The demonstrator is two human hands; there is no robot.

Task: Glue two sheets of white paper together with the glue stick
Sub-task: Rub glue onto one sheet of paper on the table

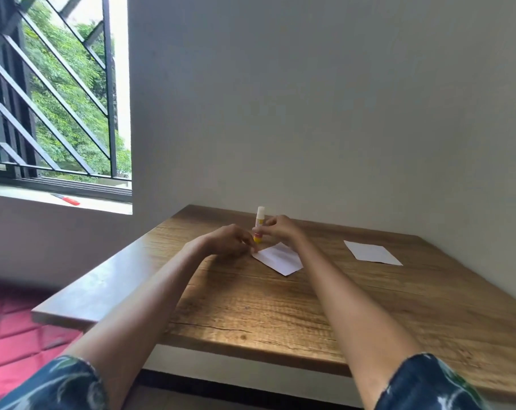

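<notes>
A yellow glue stick (pixel 259 223) with a white cap stands upright near the far side of the wooden table (pixel 280 306). My right hand (pixel 280 230) grips its lower body. My left hand (pixel 231 241) rests beside it, fingertips pressing the left corner of a white paper sheet (pixel 280 258) that lies flat just in front of both hands. A second white sheet (pixel 372 253) lies apart to the right, close to the wall.
A plain wall borders the table at the back and right. To the left is a barred window with a sill holding a red pen-like object (pixel 67 199). A red quilted surface (pixel 11 329) lies below the table's left edge.
</notes>
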